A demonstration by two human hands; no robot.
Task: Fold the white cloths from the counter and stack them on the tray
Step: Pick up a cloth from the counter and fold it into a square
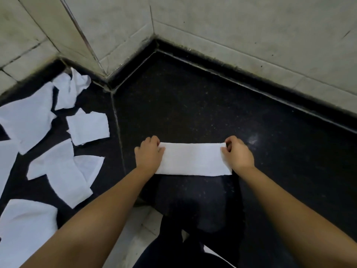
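1. Cloth (193, 159): a white strip folded lengthwise, lying flat on the black counter (193, 97) at the centre, near the front edge.
2. Left hand (148, 154) pinches the strip's 9 o'clock end, fingers curled over its far corner.
3. Right hand (238, 153) pinches the 3 o'clock end the same way.
4. Loose cloths (63, 171), unfolded and rumpled, lie scattered from 8 to 10 o'clock.
5. No writing can be read anywhere.
6. Tiled wall (231, 26) stands at 12 o'clock.

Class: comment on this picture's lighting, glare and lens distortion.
Head view: dim, even light; a small glare patch on the black counter just beyond the right hand; wide-angle bending curves the wall tile lines; the folded cloth stays sharp.
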